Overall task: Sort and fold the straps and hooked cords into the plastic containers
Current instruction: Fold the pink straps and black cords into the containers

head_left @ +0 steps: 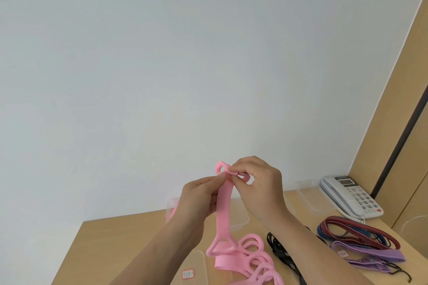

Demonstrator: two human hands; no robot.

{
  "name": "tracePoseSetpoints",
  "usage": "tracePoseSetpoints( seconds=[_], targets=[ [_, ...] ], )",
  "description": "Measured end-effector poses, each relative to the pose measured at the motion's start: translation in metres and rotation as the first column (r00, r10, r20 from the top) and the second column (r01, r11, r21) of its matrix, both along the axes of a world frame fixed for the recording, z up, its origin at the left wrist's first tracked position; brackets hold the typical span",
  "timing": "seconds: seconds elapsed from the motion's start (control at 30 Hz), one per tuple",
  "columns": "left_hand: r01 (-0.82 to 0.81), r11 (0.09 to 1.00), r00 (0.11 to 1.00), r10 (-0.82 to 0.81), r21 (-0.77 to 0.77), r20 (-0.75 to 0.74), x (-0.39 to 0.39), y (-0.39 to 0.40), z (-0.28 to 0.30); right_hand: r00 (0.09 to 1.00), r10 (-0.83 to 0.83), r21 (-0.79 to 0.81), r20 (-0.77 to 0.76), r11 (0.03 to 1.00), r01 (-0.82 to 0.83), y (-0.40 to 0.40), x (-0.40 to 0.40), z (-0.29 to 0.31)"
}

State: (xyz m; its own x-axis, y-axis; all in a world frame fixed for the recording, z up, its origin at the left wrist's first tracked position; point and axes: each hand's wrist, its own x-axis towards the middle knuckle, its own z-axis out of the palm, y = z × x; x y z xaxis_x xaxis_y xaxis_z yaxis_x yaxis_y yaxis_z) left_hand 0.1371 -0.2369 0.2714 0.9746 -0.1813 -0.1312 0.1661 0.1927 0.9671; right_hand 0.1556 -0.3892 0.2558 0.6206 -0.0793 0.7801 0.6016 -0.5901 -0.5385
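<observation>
Pink strap (224, 206): long axis hangs toward 6 o'clock from my fingers.
Left hand (199, 196): pinches top, 9 o'clock side.
Right hand (259, 188): pinches top loop, 3 o'clock side.
Container (240, 217): behind strap, on table (120, 238).

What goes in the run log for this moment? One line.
left hand: pinching pink strap | right hand: pinching strap top | strap: lifted above table

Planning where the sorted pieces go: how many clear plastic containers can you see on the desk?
3, possibly more hidden. One container behind the hands, one at the back beside the telephone, and one labelled container at the near edge, partly cut off by the frame.
</observation>
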Motion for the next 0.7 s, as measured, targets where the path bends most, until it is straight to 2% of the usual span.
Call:
tracePoseSetpoints(
  seconds=[0.27, 0.4, 0.57, 0.7],
  targets=[
    [-0.04, 0.998, 0.999, 0.04, -0.04, 0.02, 0.004, 0.001, 0.0, 0.992, 0.116, -0.098, 0.046, 0.989, -0.111, -0.004, -0.008, 0.005],
    [-0.04, 0.998, 0.999, 0.041, -0.04, 0.034, 0.005, 0.002, -0.003, 0.991, 0.123, -0.12, 0.047, 0.986, -0.117, -0.005, -0.01, 0.008],
    [-0.024, 0.999, 0.997, 0.022, 0.032, 0.077, 0.001, -0.003, -0.002, 0.999, 0.04, -0.064, -0.009, 0.997, -0.041, -0.007, -0.01, 0.012],
    [-0.064, 0.994, 0.994, 0.055, 0.093, 0.099, 0.003, -0.004, -0.002, 0.989, 0.057, 0.009, -0.14, 0.998, -0.056, -0.012, -0.008, 0.014]
  ],
)
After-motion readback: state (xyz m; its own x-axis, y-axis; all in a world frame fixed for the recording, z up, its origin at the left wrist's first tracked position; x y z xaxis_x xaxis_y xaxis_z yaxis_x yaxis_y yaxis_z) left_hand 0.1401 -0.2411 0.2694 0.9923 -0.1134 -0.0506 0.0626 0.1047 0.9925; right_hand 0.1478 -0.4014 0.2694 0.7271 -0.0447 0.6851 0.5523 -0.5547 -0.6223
